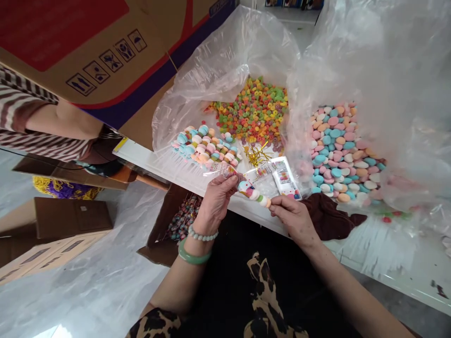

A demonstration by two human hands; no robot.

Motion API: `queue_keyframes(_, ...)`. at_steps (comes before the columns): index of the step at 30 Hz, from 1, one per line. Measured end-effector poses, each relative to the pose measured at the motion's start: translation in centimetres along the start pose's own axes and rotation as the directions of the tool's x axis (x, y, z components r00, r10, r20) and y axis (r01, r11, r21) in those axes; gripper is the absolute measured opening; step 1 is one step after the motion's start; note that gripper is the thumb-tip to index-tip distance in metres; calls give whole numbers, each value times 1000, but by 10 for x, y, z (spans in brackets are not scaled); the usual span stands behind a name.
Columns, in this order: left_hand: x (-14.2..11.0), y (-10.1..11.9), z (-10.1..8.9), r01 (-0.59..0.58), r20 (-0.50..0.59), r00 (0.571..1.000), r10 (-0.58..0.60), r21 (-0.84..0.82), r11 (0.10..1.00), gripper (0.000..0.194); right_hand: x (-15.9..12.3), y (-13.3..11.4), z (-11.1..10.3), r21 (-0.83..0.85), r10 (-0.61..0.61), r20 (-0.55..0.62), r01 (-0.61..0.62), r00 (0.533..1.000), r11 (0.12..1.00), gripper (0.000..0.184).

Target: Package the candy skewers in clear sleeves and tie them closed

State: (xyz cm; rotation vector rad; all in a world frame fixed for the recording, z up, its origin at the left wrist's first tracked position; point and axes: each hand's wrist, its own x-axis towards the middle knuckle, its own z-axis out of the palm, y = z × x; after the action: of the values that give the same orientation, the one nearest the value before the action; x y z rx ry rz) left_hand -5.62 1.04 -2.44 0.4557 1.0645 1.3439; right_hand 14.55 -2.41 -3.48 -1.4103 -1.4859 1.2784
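Observation:
Between my hands, above the table's front edge, a marshmallow skewer (pixel 260 197) in pastel colours slants down to the right. My left hand (pixel 220 196) is closed around its left end, where clear printed wrapping shows near the thumb. At the other end, my right hand (pixel 296 218) pinches the tip by the last orange piece. Whether the wrapping covers the whole skewer is hard to tell. Just beyond lie gold twist ties (pixel 259 155) and small printed bags (pixel 286 178). A pile of similar skewers (pixel 207 146) rests to the left of them.
Clear plastic holds ring gummies (pixel 255 112) at the back and loose marshmallows (pixel 338 150) at right. A brown cloth (pixel 326 216) and white sticks (pixel 378 246) lie at the front right. An open carton (pixel 162 241) stands below. Behind a large box (pixel 105 51) shows another person's striped sleeve (pixel 17 108).

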Motion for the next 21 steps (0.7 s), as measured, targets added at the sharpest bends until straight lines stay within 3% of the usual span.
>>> queue_keyframes(3,-3,-1,4,65,41,997,-64,-19,998,29,3,-1,12,185,170,66,-179,983,966,14)
queue_keyframes(6,-1,-4,2,92,83,993,-87,-65,994,41,4,3,21,201,209,68,-218,976,955,15)
queue_keyframes(9,5,-9,-4,76,16,997,-75,-84,994,37,4,6,23,190,238,42,-242,970,952,15)
queue_keyframes(11,8,-12,-8,80,-7,997,-80,-78,994,32,4,6,23,276,307,77,-317,948,907,18)
queue_keyframes(17,4,-25,-7,110,68,992,-106,-55,992,30,7,1,19,481,443,302,-536,844,694,27)
queue_keyframes(21,2,-25,-8,121,87,989,-122,15,993,32,9,4,13,461,441,567,-712,695,530,27)
